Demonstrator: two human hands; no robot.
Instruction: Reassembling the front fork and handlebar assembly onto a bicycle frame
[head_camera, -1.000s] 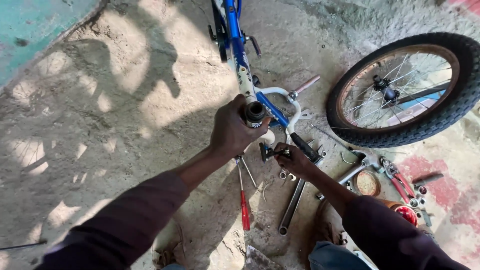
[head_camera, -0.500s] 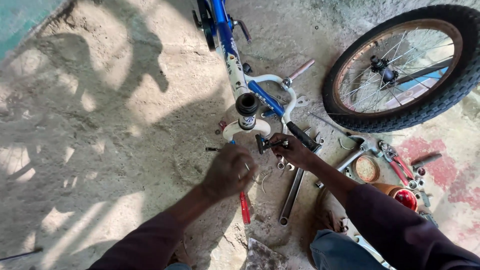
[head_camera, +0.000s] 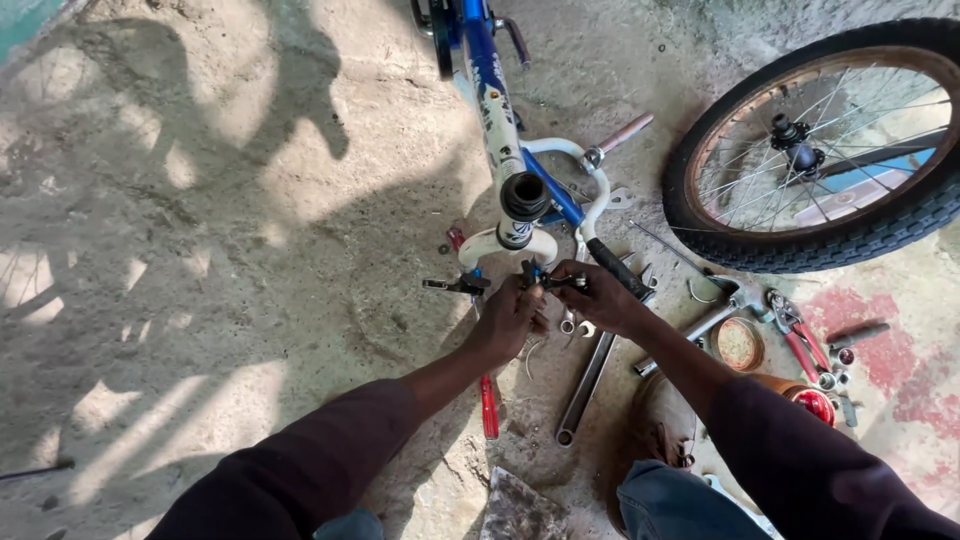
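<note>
Here both hands, left (head_camera: 510, 318) and right (head_camera: 597, 296), clamp a dark metal axle (head_camera: 553, 281) under the blue-white bicycle frame (head_camera: 500, 120).

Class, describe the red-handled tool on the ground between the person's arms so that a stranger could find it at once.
Start at the blue and white bicycle frame standing on the concrete. Just below the left hand lies the red-handled tool, pointing towards the viewer. Unlike the long grey metal bar beside it, it is short and bright red.
</note>
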